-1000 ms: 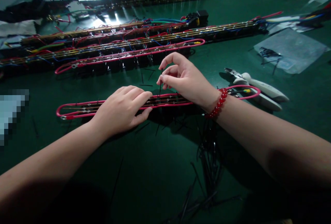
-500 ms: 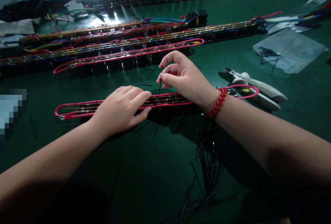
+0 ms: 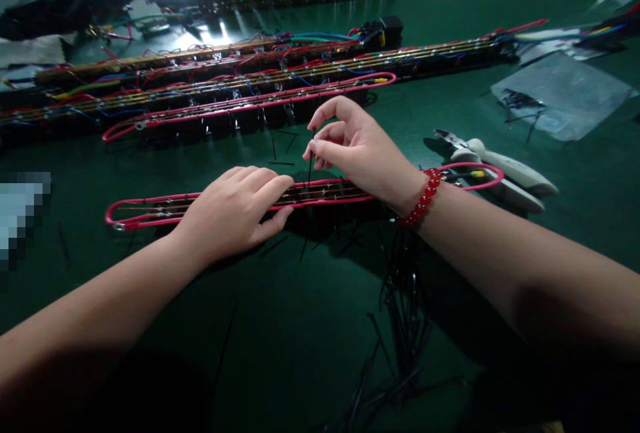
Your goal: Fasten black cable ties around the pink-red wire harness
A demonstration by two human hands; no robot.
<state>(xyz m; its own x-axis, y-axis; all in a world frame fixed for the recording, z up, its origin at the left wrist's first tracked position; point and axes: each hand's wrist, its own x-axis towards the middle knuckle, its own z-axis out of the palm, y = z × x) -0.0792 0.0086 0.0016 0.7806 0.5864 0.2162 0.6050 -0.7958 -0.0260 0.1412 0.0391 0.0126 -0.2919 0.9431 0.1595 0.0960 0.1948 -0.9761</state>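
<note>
A long strip of black parts wrapped by a pink wire loop (image 3: 150, 210) lies across the green table (image 3: 300, 326). My left hand (image 3: 235, 210) rests on its middle, fingers curled over the wires and pressing them down. My right hand (image 3: 355, 150), with a red bead bracelet on the wrist, pinches a thin black cable tie (image 3: 309, 170) that stands upright from the strip just right of my left fingertips.
Several similar wired strips (image 3: 240, 90) lie in rows farther back. White-handled cutters (image 3: 495, 170) lie right of the strip. A clear plastic bag (image 3: 560, 93) sits at far right. Loose black cable ties (image 3: 400, 326) are scattered near me.
</note>
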